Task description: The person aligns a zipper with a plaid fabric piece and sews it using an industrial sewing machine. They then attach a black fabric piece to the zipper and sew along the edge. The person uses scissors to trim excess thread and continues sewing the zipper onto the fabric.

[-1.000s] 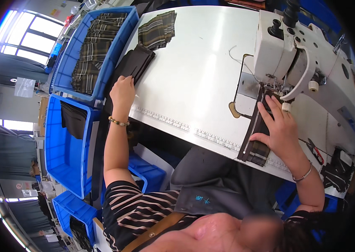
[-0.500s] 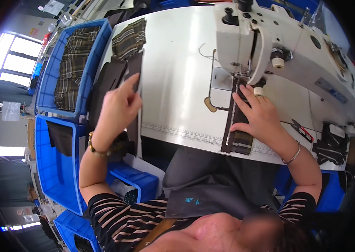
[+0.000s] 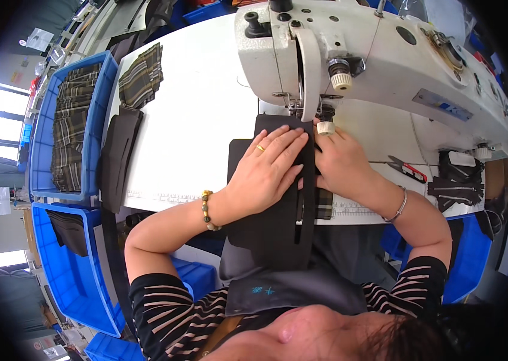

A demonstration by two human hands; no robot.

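Observation:
My left hand (image 3: 269, 169) lies open, fingers flat, on a dark slotted fabric piece (image 3: 245, 234) under the sewing machine (image 3: 284, 51), near the presser foot (image 3: 294, 109). My right hand (image 3: 343, 161) is closed at the piece's right edge, fingers bent and fingertips partly hidden by a knob and the fabric. A plaid strip (image 3: 324, 204) shows below it; the zipper layer is mostly covered. Red-handled snips (image 3: 417, 174) lie to the right.
A blue bin (image 3: 100, 114) of plaid pieces and a lower bin (image 3: 70, 280) with dark pieces stand left. Plaid pieces (image 3: 140, 75) and dark pieces (image 3: 119, 162) lie along the table's left side. Zippers (image 3: 455, 189) lie at right.
My left hand brought a dark slotted piece rightward from the left stack onto the zipper strip under the machine. My right hand's fingers have bent and moved to that piece's right edge.

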